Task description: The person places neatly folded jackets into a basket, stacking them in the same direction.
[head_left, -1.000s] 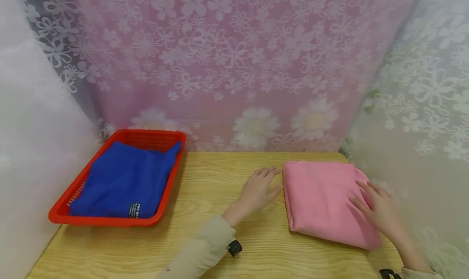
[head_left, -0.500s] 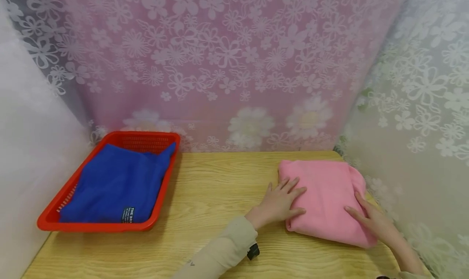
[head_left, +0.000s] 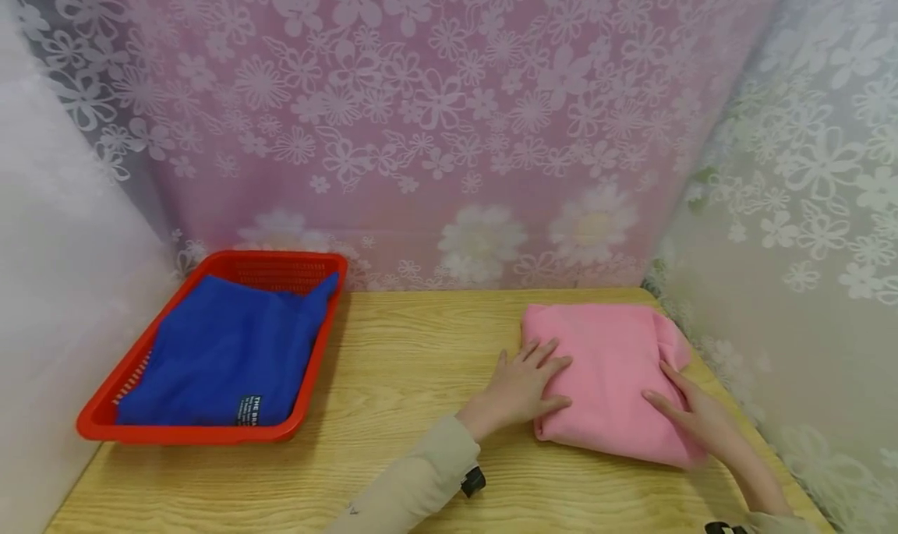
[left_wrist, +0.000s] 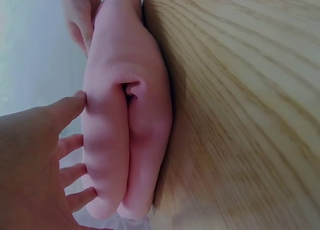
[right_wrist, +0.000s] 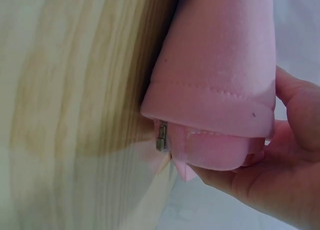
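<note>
A folded pink zip-up garment [head_left: 596, 370] lies on the right part of the wooden table. My left hand [head_left: 515, 386] rests on its left edge, fingers spread and nearly straight, as the left wrist view also shows. At the opposite edge, my right hand [head_left: 701, 417] holds the garment, thumb on top and the other fingers partly hidden at its side. Seen from the right wrist, the stitched hem [right_wrist: 200, 102] and a small metal zipper end [right_wrist: 161, 136] face the camera. Layered folds [left_wrist: 130, 125] show in the left wrist view.
At the left stands a red plastic basket [head_left: 305, 415] with a folded blue garment [head_left: 224, 347] inside, bearing a dark printed label [head_left: 249, 410]. Wood-grain tabletop [head_left: 414, 347] stretches between basket and pink garment. Flowered curtains [head_left: 435, 129] hang behind and at the sides.
My left hand has come from beside the pink garment onto its left edge. Over the last half second the garment and both hands have shifted slightly left.
</note>
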Demonstrator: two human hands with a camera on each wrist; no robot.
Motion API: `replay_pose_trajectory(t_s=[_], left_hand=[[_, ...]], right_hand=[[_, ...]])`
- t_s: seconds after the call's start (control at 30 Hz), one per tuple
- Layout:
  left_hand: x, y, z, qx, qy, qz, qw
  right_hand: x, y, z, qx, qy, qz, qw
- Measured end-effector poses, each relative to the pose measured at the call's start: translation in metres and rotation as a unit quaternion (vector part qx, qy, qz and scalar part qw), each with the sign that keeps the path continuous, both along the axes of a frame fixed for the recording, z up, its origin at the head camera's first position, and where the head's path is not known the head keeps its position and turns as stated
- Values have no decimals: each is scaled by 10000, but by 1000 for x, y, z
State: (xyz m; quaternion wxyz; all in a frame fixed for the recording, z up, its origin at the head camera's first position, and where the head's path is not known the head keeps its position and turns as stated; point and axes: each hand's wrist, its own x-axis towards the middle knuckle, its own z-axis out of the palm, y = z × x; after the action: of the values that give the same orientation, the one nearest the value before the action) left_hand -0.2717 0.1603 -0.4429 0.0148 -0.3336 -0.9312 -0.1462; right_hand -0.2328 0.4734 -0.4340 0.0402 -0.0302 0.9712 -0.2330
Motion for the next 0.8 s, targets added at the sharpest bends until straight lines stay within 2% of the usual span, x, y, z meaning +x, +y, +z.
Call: replay_pose_trajectory(t_s=[0.4, 0.8], left_hand=[[4, -41, -1, 116, -44, 202, 9997], [11, -78, -5, 313, -132, 421, 9985]], right_hand=[[-15, -40, -3, 66, 73, 255, 9996], [-21, -80, -3, -31, 249, 455, 9986]])
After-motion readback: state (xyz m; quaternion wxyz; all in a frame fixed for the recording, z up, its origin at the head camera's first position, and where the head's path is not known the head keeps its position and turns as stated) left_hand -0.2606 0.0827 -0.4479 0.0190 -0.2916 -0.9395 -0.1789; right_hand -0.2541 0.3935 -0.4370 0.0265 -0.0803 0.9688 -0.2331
